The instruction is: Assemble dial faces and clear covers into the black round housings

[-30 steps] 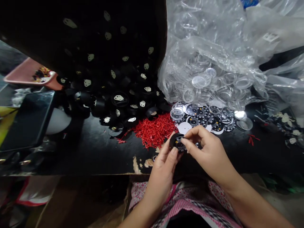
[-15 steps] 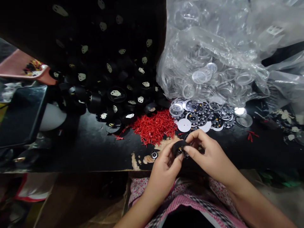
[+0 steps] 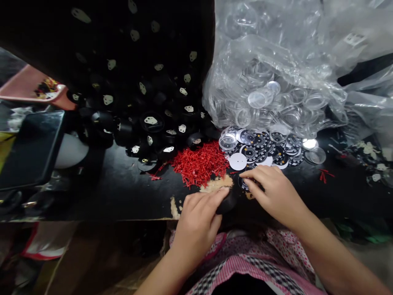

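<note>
Head view: left hand [image 3: 198, 215] clamps a black round housing [image 3: 226, 203] flat against the table edge [image 3: 129, 196]. Right hand [image 3: 274, 192] pinches a printed dial disc [image 3: 245, 183] just beside it. Best to square the disc over the housing before pressing. Red pointers [image 3: 201, 163] lie near.

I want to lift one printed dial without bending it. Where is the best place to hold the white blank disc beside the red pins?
Probably the near rim of the white blank disc, approached from the person's side. It lies flat, its front edge on bare table; dials overlap behind.
</note>
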`<state>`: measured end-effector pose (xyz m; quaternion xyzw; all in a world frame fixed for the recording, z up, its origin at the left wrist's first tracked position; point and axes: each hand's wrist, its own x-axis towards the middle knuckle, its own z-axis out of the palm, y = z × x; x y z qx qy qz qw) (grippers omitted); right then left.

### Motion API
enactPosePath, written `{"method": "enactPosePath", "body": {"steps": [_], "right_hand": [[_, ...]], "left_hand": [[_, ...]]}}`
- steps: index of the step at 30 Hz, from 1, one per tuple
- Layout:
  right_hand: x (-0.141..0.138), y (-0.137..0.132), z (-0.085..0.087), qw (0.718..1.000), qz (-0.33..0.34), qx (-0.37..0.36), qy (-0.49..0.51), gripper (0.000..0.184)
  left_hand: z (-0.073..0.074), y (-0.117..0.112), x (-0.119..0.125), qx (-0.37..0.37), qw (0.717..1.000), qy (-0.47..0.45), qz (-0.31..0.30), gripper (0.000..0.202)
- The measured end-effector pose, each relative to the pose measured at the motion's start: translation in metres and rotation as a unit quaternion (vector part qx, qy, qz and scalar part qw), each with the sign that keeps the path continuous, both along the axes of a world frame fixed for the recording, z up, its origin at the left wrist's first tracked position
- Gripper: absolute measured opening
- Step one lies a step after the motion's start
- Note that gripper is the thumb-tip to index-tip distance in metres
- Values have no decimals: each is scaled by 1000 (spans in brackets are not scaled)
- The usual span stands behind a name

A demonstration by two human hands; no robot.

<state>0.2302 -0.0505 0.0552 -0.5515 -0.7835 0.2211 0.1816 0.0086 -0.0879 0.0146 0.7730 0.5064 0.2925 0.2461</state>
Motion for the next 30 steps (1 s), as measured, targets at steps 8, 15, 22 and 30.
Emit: {"method": "enactPosePath", "body": {"steps": [8, 15, 22, 30], "right_hand": [[-26, 28, -16, 975, 47, 83, -200, 16], [-25, 11, -3, 990, 6, 5, 141, 5], [-22, 8, -1, 971, 9, 2, 239, 11], [-30, 1, 9, 992, -41, -2, 116, 9]], "left_hand": [[15, 4, 13, -322, 829, -392, 235, 31], [26, 15, 33, -484, 557, -646, 196, 17], [31, 20, 42, -485, 484, -696, 218, 5], [28, 13, 45, -369, 651, -627, 217, 17]]}}
